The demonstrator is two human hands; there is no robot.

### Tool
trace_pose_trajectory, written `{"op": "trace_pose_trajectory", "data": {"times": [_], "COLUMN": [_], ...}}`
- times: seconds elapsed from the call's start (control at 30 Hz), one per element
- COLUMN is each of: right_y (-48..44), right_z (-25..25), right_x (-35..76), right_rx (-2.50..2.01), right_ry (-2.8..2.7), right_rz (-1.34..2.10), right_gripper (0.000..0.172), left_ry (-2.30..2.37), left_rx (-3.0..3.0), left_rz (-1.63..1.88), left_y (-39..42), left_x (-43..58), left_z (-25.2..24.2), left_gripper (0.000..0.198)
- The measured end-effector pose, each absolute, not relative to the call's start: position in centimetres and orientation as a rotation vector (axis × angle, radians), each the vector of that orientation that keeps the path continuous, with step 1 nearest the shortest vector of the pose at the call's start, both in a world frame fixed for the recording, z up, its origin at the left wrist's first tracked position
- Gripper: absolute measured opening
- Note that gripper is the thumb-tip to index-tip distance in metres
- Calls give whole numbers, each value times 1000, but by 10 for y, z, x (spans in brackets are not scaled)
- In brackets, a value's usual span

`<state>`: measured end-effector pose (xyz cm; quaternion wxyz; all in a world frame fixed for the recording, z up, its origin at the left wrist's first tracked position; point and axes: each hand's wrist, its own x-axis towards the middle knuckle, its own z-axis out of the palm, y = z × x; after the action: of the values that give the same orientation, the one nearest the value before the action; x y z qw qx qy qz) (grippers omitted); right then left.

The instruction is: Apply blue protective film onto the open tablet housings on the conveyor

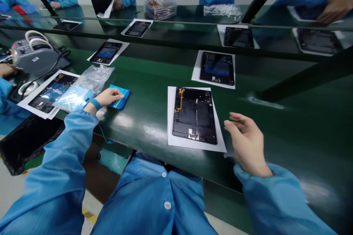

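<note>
Green conveyor belt [143, 77] runs left to right, with several opened tablets on it, each on its own white sheet. Blue-coated co-workers sit along the far side.

Left hand [107, 97]: reaches out to a small blue pack [123, 97] lying flat on the belt. Fingers are laid over its near-left edge and touching it. Can't tell if the thumb is pinching underneath, so grip unconfirmed. A blue wrist strap [95, 103] sits on that wrist. A clear plastic bag [85, 86] lies just left of the hand, overlapping the sheet of a neighbouring tablet [51, 93].

Right hand [248, 143]: spread, fingers loosely curled, holding nothing. It hovers at the right edge of the white sheet [171, 117] in front of the body, fingertips near the sheet's lower right corner. Contact with the sheet isn't clear.

Nearest tablet chassis [194, 115]: lies back-open and flat on that sheet, dark inside, with an orange flex cable [179, 101] at its upper left. It sits between the two hands, just left of the right hand and well apart from the left.

Another tablet [217, 68] sits just beyond it on the belt. A grey machine [33, 57] and a tape roll [27, 87] are at far left.
</note>
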<state>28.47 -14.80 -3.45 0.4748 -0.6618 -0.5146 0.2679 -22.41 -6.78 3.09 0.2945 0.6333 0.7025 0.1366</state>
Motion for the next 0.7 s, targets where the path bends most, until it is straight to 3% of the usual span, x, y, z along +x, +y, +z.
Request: {"op": "trace_pose_trajectory", "data": {"times": [0.2,0.3,0.4,0.57,0.7], "right_y": [-191,-195,-191,-193,-197], "right_z": [10,20,18,9,5], "right_x": [191,135,99,88,96], "right_rx": [-1231,-1046,-959,-885,-918], "right_ry": [-1453,-1581,-1578,-1395,-1297], "right_rz": [1006,1211,1362,1485,1534], "right_gripper": [30,50,76,63,65], "left_ry": [2016,1860,1406,1069,1020], "left_rx": [1859,2081,2100,1945,1888], "left_rz": [628,845,681,570,583], "left_y": [-96,-131,-160,-166,-158], "left_x": [-199,-161,-120,-91,-92], "left_z": [60,75,77,58,48], "left_gripper": [24,27,28,39,42]}}
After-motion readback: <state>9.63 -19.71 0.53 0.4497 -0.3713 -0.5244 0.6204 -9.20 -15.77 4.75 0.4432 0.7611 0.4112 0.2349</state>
